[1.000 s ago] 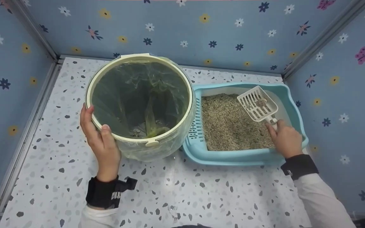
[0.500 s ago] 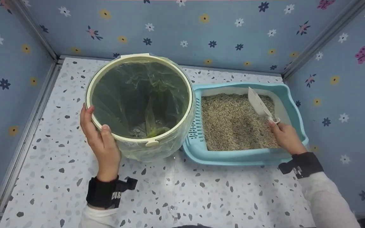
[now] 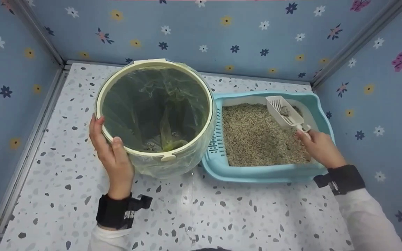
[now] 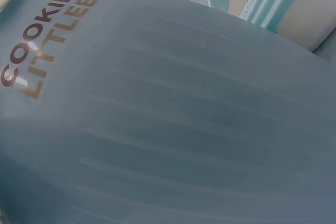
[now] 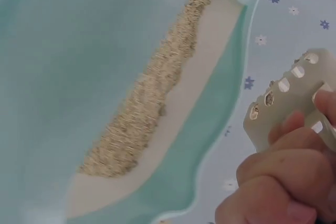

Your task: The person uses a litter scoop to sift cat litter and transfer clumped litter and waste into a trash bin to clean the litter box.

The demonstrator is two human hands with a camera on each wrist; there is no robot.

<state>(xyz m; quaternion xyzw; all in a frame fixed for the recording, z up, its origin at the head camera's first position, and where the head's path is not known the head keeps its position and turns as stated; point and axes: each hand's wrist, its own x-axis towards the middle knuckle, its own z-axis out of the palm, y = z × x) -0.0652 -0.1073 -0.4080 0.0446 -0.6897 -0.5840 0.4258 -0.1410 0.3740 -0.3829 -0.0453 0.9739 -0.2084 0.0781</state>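
Note:
A litter scoop (image 3: 283,113) with a white slotted head is held by its handle in my right hand (image 3: 323,148), over the blue litter box (image 3: 257,173). One brownish clump (image 3: 284,111) lies in the scoop's head. Below it, tan granular litter (image 3: 253,139) covers the box floor. My left hand (image 3: 115,164) rests against the near left side of a bin (image 3: 168,157), its extended fingers and thumb touching the cream rim. A see-through yellowish bag lines the bin, with some bits at the bottom. The left wrist view shows only the bin's grey-blue lettered wall (image 4: 184,108) and part of the box; that hand is hidden there.
Flower-patterned walls (image 3: 201,35) close in the back and both sides. The bin and the litter box stand side by side on a white speckled surface (image 3: 222,216). A slotted ledge (image 3: 216,136) lines the box's left end, next to the bin.
The scoop tilted nearly edge-on half a second ago and has turned partly face up again, clump still inside. My right hand has shifted slightly right. The left hand and bin look unmoved.

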